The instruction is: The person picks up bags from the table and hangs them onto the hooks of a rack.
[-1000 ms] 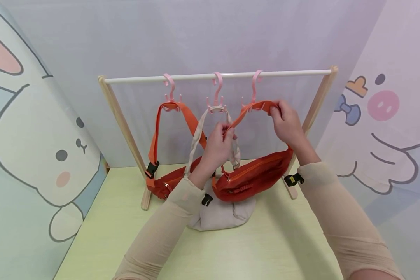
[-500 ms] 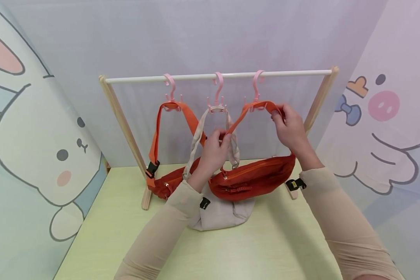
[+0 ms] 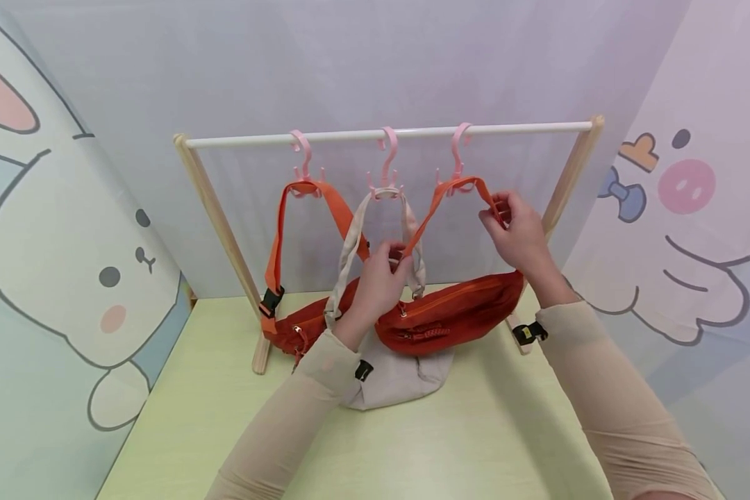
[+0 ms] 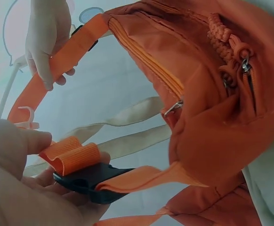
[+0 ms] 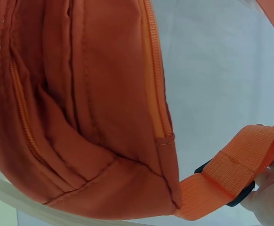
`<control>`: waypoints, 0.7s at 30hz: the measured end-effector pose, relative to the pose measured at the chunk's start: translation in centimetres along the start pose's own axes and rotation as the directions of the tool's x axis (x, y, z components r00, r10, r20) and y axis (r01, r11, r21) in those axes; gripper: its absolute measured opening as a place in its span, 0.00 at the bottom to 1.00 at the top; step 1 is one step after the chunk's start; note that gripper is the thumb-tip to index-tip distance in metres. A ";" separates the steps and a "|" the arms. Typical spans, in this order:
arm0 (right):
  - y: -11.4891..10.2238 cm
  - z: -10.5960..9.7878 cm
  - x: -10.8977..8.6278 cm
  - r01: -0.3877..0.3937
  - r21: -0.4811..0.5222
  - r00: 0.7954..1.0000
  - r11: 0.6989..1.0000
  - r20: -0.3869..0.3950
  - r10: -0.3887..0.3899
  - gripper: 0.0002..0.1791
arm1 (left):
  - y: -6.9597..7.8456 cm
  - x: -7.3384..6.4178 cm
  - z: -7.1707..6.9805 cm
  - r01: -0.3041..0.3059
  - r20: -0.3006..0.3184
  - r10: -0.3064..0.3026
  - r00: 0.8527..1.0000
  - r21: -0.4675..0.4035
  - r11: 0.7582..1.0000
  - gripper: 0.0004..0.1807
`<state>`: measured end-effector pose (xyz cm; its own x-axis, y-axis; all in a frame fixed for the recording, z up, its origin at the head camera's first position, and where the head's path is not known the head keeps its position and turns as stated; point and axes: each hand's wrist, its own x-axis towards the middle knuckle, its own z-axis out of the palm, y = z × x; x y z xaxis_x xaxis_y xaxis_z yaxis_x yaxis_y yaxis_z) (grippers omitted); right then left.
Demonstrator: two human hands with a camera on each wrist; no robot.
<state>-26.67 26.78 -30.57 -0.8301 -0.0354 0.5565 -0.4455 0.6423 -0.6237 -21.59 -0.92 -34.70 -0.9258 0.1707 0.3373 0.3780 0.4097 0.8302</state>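
A red-orange waist bag point(image 3: 456, 316) hangs by its orange strap point(image 3: 431, 208) from the right pink hook point(image 3: 457, 156). My left hand point(image 3: 378, 281) pinches the strap on the left side; in the left wrist view its thumb presses a folded strap end against the fingers, beside a black buckle point(image 4: 92, 181). On the other side my right hand point(image 3: 519, 232) holds the strap between thumb and fingers, below the hook. A black strap slider point(image 5: 243, 194) shows near that hand in the right wrist view.
A second orange waist bag point(image 3: 309, 323) hangs from the left pink hook point(image 3: 304, 156). Between them, a beige bag point(image 3: 400, 382) hangs from the middle hook point(image 3: 389, 156), partly behind my left arm. A white rail point(image 3: 237, 142) on wooden legs point(image 3: 215, 222) carries the hooks.
Both hands have come down a little, the right also slightly outward. The strap now runs more steeply down from the hook on both sides.
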 end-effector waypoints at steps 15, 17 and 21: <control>1.2 0.6 -1.0 -0.087 -0.022 0.994 0.996 0.063 0.088 0.27 | -1.4 -0.8 0.7 0.075 0.033 -0.076 0.997 0.028 0.997 0.26; 1.4 0.7 -1.0 -0.089 -0.027 0.994 0.996 0.068 0.090 0.27 | -1.5 -0.8 0.9 0.076 0.037 -0.077 0.996 0.029 0.997 0.26; 1.8 0.9 -1.1 -0.084 -0.031 0.994 0.996 0.072 0.086 0.27 | -1.7 -0.9 1.0 0.081 0.051 -0.082 0.995 0.024 0.996 0.27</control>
<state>-26.89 27.29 -32.77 -0.8876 -0.0349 0.4594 -0.3632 0.6664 -0.6512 -21.38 -0.92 -36.89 -0.9522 0.1820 0.2454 0.3022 0.4432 0.8439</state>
